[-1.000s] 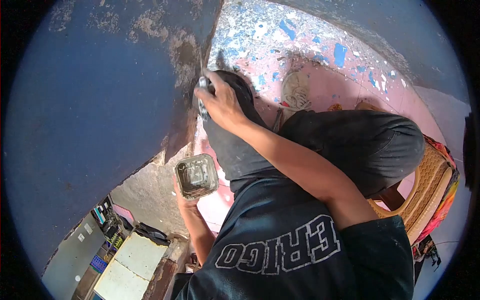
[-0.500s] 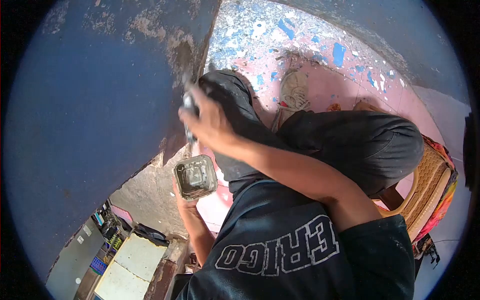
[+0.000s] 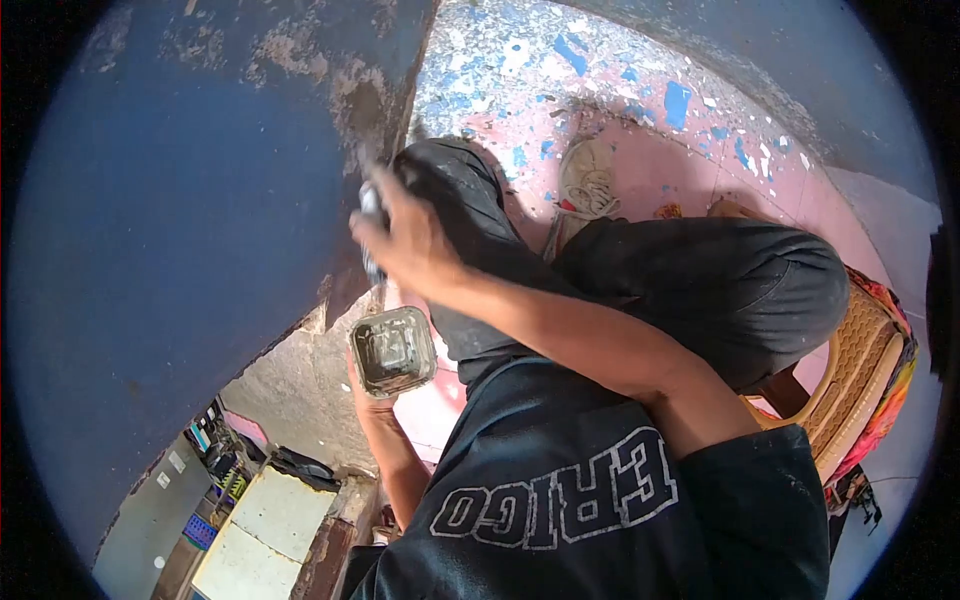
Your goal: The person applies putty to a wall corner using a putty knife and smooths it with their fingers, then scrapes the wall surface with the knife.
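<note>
Head view, right hand: the right hand (image 3: pixel 415 245), slightly blurred, is closed around a slim tool (image 3: pixel 371 215) with a grey handle.
Tool: beside the blue wall (image 3: pixel 200 250), near its worn edge; whether its tip touches is too blurred to tell.
Left hand: the left hand (image 3: pixel 372 398) grasps a square container (image 3: pixel 397 381) from its outer side and below.
Container: just below the tool, opening toward the camera, greyish smears inside.
Floor: pink floor (image 3: pixel 680 165) strewn with blue and white flakes around a pale shoe (image 3: pixel 587 180).
Seat: a tan woven-pattern chair (image 3: pixel 850 375) at the right.
</note>
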A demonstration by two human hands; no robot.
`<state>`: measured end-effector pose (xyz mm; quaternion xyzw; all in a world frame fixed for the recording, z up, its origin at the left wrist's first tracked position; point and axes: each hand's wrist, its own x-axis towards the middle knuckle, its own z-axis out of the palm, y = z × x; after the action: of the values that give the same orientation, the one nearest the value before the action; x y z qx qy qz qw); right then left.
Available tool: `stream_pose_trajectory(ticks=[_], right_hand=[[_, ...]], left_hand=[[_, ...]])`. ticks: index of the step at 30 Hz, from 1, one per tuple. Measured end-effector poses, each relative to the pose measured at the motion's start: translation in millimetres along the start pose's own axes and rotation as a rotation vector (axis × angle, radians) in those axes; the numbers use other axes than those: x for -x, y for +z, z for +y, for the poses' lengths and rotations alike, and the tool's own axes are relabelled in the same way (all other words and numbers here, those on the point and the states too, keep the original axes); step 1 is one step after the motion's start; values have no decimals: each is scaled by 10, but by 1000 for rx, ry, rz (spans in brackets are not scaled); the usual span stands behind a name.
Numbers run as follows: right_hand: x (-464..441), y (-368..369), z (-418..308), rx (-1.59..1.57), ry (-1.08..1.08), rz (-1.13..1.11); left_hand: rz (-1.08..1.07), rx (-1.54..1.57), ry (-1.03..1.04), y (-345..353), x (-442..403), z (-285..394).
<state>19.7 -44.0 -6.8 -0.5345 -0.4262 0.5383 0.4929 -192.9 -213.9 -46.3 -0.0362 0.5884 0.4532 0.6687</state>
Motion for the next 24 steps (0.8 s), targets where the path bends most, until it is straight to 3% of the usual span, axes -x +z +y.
stream_pose_trajectory(ticks=[2,6,11,14,16,18,21,24], right_hand=[[-326,-1,29,88,174,116],[-575,57,-88,79,168,15],[-99,-135,-117,86,62,-126],[-181,-198,55,73,3,15],[-497,-151,68,185,104,97],[-566,-107,2,58,180,9],[-291,23,-6,58,31,-48],[-37,-210,-76,52,152,-175]], left_hand=[[21,-9,22,-76,-19,3],[55,-8,61,-52,67,-12],[51,25,13,-10,3,-54],[4,-105,34,-108,-67,-23],[123,-126,77,24,1,18],[99,-124,92,-52,13,12],[69,-48,71,57,95,26],[21,35,16,54,67,-9]])
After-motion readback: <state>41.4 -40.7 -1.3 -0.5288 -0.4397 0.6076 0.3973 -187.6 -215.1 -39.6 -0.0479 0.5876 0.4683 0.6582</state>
